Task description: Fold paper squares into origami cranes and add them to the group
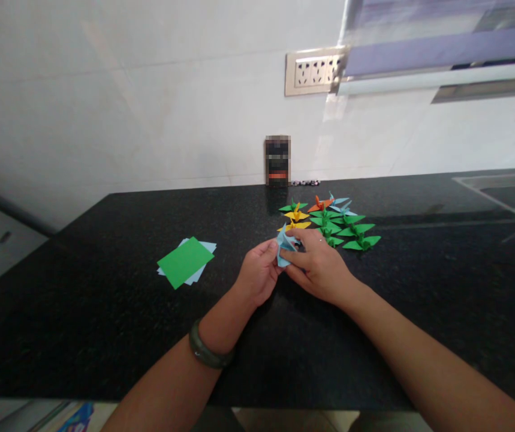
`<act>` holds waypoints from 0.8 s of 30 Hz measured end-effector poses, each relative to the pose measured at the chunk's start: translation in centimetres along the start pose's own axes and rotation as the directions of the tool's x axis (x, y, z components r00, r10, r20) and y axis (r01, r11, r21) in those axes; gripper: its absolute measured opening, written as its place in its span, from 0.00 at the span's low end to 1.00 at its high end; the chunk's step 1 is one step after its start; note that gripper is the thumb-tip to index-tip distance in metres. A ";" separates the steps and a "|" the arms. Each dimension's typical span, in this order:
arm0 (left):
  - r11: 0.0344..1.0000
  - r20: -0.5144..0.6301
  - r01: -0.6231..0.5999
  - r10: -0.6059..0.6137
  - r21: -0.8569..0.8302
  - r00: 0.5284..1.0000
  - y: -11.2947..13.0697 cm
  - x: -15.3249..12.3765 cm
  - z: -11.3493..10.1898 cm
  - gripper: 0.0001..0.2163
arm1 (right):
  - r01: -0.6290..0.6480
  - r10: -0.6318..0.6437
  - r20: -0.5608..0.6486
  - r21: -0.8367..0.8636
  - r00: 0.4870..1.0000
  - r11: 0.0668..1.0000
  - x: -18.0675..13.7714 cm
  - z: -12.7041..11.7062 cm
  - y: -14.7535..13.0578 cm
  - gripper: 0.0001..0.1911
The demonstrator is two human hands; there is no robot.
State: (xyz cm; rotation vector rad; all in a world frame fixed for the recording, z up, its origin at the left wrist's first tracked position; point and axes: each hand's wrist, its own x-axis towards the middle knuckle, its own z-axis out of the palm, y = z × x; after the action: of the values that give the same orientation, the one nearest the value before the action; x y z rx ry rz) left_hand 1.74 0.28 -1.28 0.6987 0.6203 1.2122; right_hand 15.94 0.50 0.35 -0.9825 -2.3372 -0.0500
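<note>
Between my two hands is a light blue folded origami paper (286, 251), partly opened out along its folds. My left hand (259, 273) pinches its left edge between thumb and fingers. On the other side, my right hand (318, 264) has its fingers on the paper's right part, and they hide some of it. Just beyond my hands stand rows of folded paper cranes: several green cranes (360, 230), yellow cranes (297, 213), an orange crane (319, 204) and light blue cranes (346, 209).
A stack of green and light blue paper sheets (186, 263) lies to the left on the black countertop (104, 300). A dark phone-like object (277, 161), blurred out, leans on the wall beside a beaded strand (306, 182). A sink (509, 195) is at the right.
</note>
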 end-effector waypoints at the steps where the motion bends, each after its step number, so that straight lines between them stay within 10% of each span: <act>1: 1.000 -0.006 -0.002 0.002 -0.001 1.000 0.0 0.0 -0.1 0.09 | 0.004 -0.004 -0.002 -0.010 1.000 1.000 0.0 0.0 -0.2 0.11; 5: 1.000 -0.048 -0.003 0.004 0.008 0.999 0.2 0.0 0.0 0.09 | 0.032 -0.016 -0.108 0.150 0.994 0.988 -0.1 0.2 -0.6 0.07; 9: 0.997 -0.084 -0.058 0.062 0.053 0.995 -0.1 0.0 0.1 0.09 | -0.227 0.361 -0.232 0.454 0.903 0.862 -0.3 0.9 -0.7 0.05; 17: 0.914 -0.168 -0.071 0.149 0.400 0.975 -0.8 -0.1 0.0 0.11 | -0.486 0.696 0.036 0.741 0.717 0.463 0.0 2.0 -0.3 0.09; 24: 0.852 -0.183 -0.076 0.197 0.518 0.963 -0.6 -0.3 0.0 0.11 | -0.481 0.634 0.065 0.711 0.771 0.512 -0.1 1.9 -0.2 0.11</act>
State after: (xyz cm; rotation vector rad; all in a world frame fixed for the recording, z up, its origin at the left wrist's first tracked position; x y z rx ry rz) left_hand 2.02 -0.10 -1.75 1.0682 1.1272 1.2827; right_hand 14.90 0.80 -1.25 -1.1889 -1.4975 0.9010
